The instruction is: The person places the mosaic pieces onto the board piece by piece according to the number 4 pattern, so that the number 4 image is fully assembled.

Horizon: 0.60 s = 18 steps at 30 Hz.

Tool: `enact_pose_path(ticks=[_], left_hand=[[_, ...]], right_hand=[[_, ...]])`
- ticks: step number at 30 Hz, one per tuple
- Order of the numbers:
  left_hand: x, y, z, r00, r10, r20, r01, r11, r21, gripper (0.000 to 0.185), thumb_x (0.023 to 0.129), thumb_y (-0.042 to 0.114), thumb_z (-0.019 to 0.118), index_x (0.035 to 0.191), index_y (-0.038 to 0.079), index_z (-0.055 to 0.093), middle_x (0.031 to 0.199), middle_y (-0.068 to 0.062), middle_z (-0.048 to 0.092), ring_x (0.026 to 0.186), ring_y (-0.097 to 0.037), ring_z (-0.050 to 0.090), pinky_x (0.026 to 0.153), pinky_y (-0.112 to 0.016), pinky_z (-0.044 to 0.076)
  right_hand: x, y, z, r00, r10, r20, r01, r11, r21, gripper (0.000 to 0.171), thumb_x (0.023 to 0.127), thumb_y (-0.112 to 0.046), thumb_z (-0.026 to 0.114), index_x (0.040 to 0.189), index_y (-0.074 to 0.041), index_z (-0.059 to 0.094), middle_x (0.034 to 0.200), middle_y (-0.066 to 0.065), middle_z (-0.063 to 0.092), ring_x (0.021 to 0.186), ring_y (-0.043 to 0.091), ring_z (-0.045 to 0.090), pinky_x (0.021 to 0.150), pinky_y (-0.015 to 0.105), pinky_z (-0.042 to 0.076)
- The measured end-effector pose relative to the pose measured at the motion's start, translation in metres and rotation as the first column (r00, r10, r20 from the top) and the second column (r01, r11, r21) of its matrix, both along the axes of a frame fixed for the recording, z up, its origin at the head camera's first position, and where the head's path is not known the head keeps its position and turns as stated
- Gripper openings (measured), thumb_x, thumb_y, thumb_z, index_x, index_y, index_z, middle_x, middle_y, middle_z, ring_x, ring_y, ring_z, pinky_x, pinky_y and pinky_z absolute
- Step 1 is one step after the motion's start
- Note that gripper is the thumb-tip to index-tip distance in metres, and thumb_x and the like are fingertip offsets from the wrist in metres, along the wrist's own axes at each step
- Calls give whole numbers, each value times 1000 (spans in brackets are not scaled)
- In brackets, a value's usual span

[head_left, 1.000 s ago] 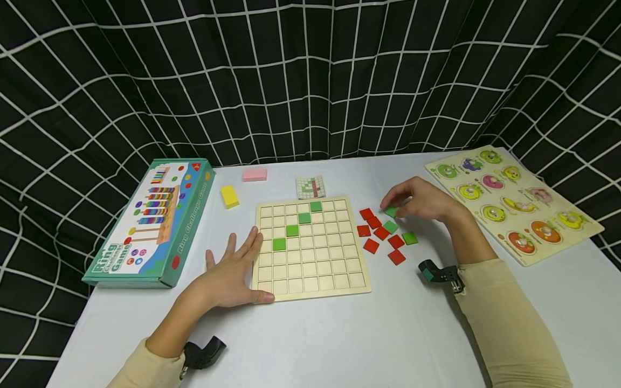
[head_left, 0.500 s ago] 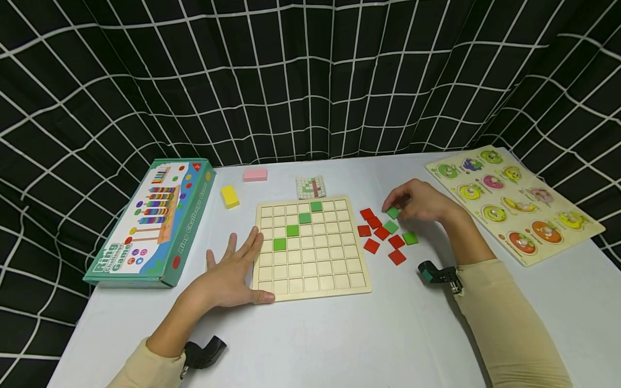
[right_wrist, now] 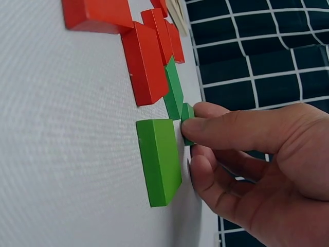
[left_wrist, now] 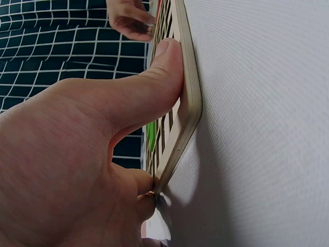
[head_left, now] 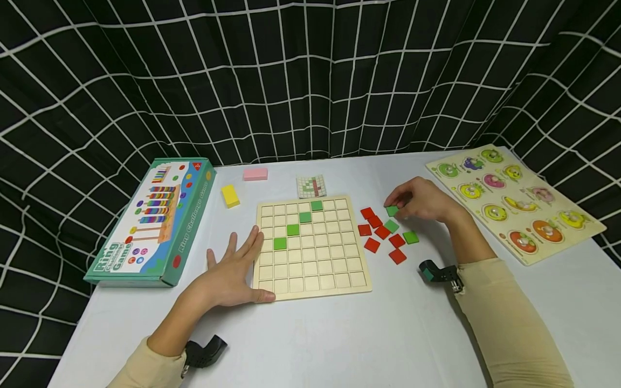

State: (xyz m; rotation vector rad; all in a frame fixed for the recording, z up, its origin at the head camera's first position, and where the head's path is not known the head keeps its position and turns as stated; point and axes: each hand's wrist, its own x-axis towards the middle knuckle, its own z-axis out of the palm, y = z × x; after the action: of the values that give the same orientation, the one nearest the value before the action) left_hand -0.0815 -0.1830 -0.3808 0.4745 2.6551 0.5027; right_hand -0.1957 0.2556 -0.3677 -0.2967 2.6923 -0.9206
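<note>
Green tile (head_left: 391, 211), pinched at its sides by the thumb and a finger of the right hand (head_left: 422, 199), sits at the far end of the loose pieces, right of the gridded board (head_left: 317, 268); whether it touches the tabletop (head_left: 339, 339) I cannot tell. Straight and spread, the left hand's (head_left: 228, 277) fingers rest along the board's left edge, thumb on its near left corner, grasping nothing. So thin a piece could slip or flip if the pinch loosens. With a second green tile (head_left: 391, 226) just nearer, a low sweep leftward might scatter it and the red tiles (head_left: 382, 231). Uneven pressure from the left could turn the board, jostling the diagonal of four green tiles (head_left: 293, 229).
</note>
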Motion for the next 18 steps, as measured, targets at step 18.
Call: enact_pose_path(ticks=[18], left_hand=[[-1, 0, 0, 1000, 2, 2, -2, 1000, -1, 133, 75, 67, 82, 169, 12, 6, 177, -4, -2, 158, -53, -5, 105, -91, -3]], right_hand=[[3, -3, 8, 999, -17, 49, 23, 992, -123, 31, 85, -11, 85, 115, -6, 80, 115, 14, 75, 101, 27, 60, 82, 27, 51]])
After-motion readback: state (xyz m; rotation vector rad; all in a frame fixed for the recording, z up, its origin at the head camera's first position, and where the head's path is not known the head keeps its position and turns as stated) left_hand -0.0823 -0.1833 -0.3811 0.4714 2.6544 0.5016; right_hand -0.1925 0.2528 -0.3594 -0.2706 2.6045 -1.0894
